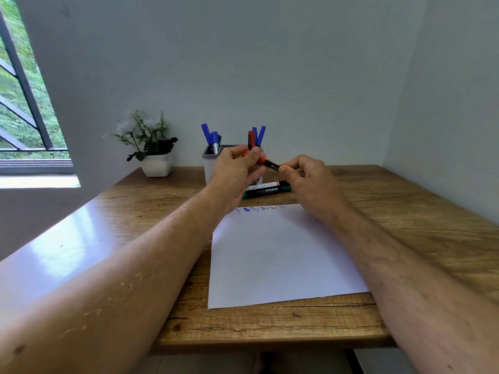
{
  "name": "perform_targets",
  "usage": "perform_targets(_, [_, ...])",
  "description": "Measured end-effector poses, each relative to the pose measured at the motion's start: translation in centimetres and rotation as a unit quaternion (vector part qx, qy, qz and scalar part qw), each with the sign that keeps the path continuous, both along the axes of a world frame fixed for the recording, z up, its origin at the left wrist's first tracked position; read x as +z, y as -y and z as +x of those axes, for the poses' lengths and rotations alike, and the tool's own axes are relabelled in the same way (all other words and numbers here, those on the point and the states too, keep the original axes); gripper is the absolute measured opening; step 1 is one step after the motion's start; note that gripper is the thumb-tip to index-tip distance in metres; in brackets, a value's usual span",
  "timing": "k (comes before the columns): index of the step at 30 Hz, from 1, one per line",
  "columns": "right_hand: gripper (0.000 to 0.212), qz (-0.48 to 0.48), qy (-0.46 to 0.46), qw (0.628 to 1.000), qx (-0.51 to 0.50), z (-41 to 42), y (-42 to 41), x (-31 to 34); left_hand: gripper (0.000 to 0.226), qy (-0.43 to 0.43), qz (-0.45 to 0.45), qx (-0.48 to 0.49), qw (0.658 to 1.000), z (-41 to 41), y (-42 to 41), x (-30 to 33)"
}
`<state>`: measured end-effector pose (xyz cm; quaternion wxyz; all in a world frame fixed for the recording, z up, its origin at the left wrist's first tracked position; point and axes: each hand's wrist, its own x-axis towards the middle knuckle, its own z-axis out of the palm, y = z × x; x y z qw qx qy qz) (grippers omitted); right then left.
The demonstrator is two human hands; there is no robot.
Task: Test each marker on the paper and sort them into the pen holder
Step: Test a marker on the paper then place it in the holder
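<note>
**Hidden behind the hands**

The left hand (237, 171) covers much of the pen holder (209, 163) and one end of the red-and-black marker (268, 163). Label print on the two worktop markers (266, 189) is unreadable; the window (24, 103) at 9 o'clock is cropped.

Pen holder (210, 168) blocked by 2 markers (266, 189) (lying flat).
</note>
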<state>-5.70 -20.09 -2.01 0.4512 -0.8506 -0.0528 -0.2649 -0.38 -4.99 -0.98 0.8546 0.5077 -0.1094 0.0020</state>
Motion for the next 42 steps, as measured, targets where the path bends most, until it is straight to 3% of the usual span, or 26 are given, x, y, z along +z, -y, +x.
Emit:
perform_targets(5, [0.017, -0.043, -0.015, 0.999, 0.008, -0.6, -0.7, -0.1, 0.047, 0.039, 0.103, 0.051, 0.993, -0.8, 0.9, 0.2])
perform_targets(10, [0.03, -0.11, -0.041, 0.993, 0.001, -0.5, -0.8, 1.3, 0.048, 0.093, 0.127, 0.112, 0.981, -0.3, -0.5, 1.7])
perform_targets(19, [0.032, -0.214, -0.205, 0.955, -0.028, 1.2, -2.3, 1.8, 0.052, 0.222, 0.208, 0.295, 0.906, 2.8, -1.0, 5.5])
perform_targets(28, [0.026, -0.19, -0.178, 0.965, 0.006, 1.3, -1.4, 0.4, 0.051, 0.288, 0.286, 0.357, 0.841, 4.9, 0.6, 5.1])
perform_targets(33, [0.026, -0.199, -0.168, 0.965, 0.01, 1.6, -1.6, 0.3, 0.056, 0.293, 0.402, 0.349, 0.795, 5.7, 1.3, 3.8])
perform_targets(42, [0.023, -0.206, -0.172, 0.963, 0.022, 1.7, -1.6, 0.4, 0.035, 0.193, 0.465, 0.326, 0.8, 7.0, 1.5, 2.7])
